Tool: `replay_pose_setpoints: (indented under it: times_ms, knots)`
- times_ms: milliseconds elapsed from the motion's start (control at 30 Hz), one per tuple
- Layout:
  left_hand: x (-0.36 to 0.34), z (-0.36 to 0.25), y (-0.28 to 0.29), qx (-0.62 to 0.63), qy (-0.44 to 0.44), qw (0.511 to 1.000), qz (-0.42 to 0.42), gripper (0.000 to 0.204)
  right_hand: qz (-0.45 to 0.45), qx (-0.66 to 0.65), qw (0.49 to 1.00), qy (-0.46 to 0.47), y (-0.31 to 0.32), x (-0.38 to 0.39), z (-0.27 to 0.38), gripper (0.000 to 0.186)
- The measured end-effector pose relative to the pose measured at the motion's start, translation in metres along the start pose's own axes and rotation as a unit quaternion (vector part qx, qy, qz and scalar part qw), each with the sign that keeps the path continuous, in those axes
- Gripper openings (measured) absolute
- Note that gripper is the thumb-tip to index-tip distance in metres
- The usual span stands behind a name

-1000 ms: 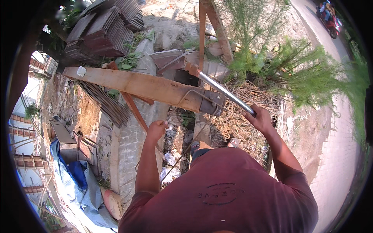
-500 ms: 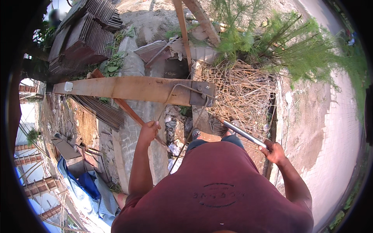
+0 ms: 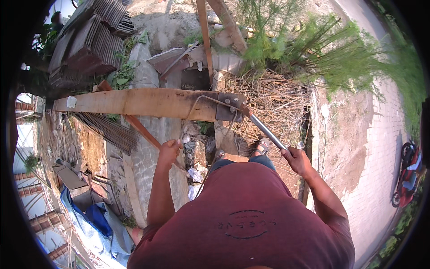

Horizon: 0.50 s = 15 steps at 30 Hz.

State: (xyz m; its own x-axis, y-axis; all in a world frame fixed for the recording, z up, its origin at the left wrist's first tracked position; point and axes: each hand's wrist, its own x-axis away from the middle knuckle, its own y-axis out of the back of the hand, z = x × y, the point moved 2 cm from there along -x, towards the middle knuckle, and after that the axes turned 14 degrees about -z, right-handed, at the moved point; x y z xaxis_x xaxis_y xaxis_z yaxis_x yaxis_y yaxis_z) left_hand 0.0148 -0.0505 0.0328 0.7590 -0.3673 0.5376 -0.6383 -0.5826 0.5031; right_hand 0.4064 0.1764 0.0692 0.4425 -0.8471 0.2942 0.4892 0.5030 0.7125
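Note:
A long wooden beam [image 3: 156,102] lies crosswise, with a dark metal plate and pegs [image 3: 227,107] at its right end. A bent thin steel bar [image 3: 195,106] passes over it. My left hand [image 3: 169,152] is closed around that bar below the beam. My right hand [image 3: 295,160] grips a silver pipe [image 3: 266,132], whose rusty far end reaches the plate. My sandalled feet stand below, beside a large tangle of rusty bent bars [image 3: 268,98].
Stacked corrugated sheets [image 3: 89,45] are upper left, long bars [image 3: 103,130] and blue tarp [image 3: 96,215] at left. Leaning timber [image 3: 204,40] and a green shrub [image 3: 313,49] are ahead. A red motorbike [image 3: 406,175] is on the paved road [image 3: 367,206] at right.
The pipe swung down toward the bar tangle, then rose again to the plate. My left hand moved slightly. The motorbike appears lower along the road than a second ago.

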Motion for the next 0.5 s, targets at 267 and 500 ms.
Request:
replay_pose_setpoints:
  times_ms: [267, 500]
  knots:
    - [-0.008, 0.014, 0.001, 0.03, 0.004, 0.999, 0.016, 0.031, -0.082, 0.134, 0.976, 0.148, 0.052, -0.083, 0.003, 0.019]
    - [-0.005, 0.007, -0.001, 0.015, 0.008, 1.0, 0.004, 0.03, -0.065, 0.315, 0.839, 0.439, 0.063, -0.241, 0.013, 0.018]
